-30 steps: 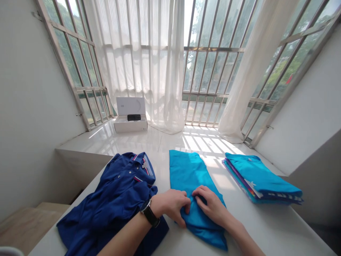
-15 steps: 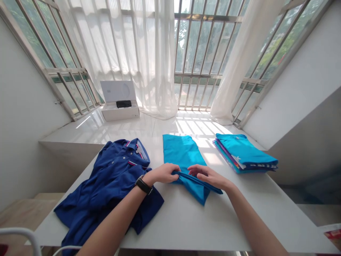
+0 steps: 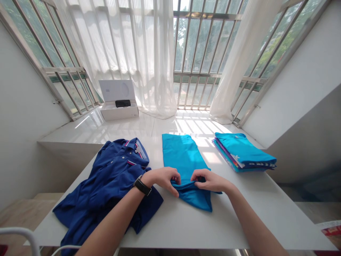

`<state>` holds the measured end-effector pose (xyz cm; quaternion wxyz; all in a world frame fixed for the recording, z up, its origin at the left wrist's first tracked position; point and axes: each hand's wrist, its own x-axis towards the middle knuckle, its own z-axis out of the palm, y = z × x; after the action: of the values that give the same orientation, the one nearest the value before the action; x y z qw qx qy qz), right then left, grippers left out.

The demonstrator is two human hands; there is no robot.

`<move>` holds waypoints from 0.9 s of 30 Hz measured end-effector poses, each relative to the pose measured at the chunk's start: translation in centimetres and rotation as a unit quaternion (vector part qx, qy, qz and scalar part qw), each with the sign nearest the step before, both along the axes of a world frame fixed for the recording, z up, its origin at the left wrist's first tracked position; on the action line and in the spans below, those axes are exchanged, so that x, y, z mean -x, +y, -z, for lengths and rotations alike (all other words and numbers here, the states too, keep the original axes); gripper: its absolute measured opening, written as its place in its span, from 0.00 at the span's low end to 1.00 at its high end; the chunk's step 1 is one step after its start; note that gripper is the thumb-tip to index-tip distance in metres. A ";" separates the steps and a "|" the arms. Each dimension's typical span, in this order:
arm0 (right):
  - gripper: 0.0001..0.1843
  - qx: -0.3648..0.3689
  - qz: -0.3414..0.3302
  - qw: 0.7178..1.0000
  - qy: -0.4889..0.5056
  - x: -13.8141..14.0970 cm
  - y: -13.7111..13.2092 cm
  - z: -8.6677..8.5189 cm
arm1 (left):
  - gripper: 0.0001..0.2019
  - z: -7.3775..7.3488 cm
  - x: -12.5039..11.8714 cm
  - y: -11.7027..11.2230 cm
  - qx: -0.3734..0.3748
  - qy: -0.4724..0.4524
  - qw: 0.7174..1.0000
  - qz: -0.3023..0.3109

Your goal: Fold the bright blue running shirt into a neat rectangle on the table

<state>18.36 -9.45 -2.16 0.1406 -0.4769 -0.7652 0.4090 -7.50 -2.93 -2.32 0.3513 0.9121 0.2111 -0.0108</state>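
Note:
A turquoise shirt point(image 3: 181, 156) lies flat and lengthwise on a white table point(image 3: 186, 225), its near part turned up in a fold. My left hand point(image 3: 162, 181) and my right hand point(image 3: 209, 180) both pinch that fold, one on each side of the middle. A navy polo shirt point(image 3: 106, 176) with striped collar trim lies crumpled to the left, under my left wrist, which wears a black watch point(image 3: 142, 185). To the right of my right hand sits a stack of folded shirts point(image 3: 239, 151), topped by a turquoise one.
Beyond the table lies a glossy white sill holding an open white box point(image 3: 118, 106) with a black object inside. Sheer white curtains point(image 3: 149, 60) and barred windows point(image 3: 202, 42) stand behind it. A white rail point(image 3: 16, 236) shows at the lower left.
My hands have closed in from spread fingers to pinching the turquoise fold, and they sit closer together. The fold looks tighter. The view has barely shifted.

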 end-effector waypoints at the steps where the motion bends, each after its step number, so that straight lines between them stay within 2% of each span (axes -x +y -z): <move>1: 0.09 -0.002 0.003 1.000 0.001 0.0 0.0 0.1 | 0.24 -0.1 -0.3 -0.5 -0.023 0.001 1.000 -0.010; 4: 0.09 -0.004 0.003 1.000 0.009 0.1 0.2 0.3 | 0.26 0.0 -1.6 -2.1 -0.117 -0.008 0.991 -0.060; 7: 0.10 0.003 0.011 1.000 0.019 0.1 0.3 0.5 | 0.16 0.4 -2.8 -3.3 -0.172 -0.016 0.980 -0.098; 9: 0.10 0.002 0.022 0.999 0.030 -0.1 0.3 0.5 | 0.10 0.9 -3.2 -3.4 -0.178 -0.007 0.976 -0.124; 13: 0.16 0.011 0.017 0.999 0.044 -0.8 0.2 -0.1 | 0.10 1.5 -3.2 -2.6 -0.160 0.011 0.974 -0.160; 16: 0.22 0.024 0.009 0.999 0.036 -1.2 0.1 -0.2 | 0.12 1.1 -3.1 -2.6 -0.155 0.013 0.973 -0.172; 19: 0.18 0.018 0.015 0.999 0.048 -1.4 0.3 0.1 | 0.13 0.2 -3.2 -3.4 -0.194 -0.003 0.971 -0.137; 22: 0.10 0.011 0.014 0.997 0.078 -1.3 0.6 0.4 | 0.08 -0.4 -3.2 -4.4 -0.214 -0.030 0.976 -0.035; 23: 0.07 0.011 0.013 0.996 0.087 -1.3 0.7 0.5 | 0.09 -0.4 -3.1 -4.6 -0.207 -0.036 0.978 -0.007; 25: 0.05 0.008 0.012 0.996 0.091 -1.3 0.9 0.5 | 0.20 -0.2 -2.9 -4.8 -0.191 -0.036 0.981 0.015; 27: 0.07 0.002 0.012 0.997 0.078 -1.4 1.0 0.5 | 0.29 0.0 -2.8 -4.9 -0.192 -0.023 0.981 0.011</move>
<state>19.72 -8.41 -2.70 0.2041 -0.4529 -0.7450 0.4452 -4.73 -7.83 -2.29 0.1737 0.9650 0.1908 0.0467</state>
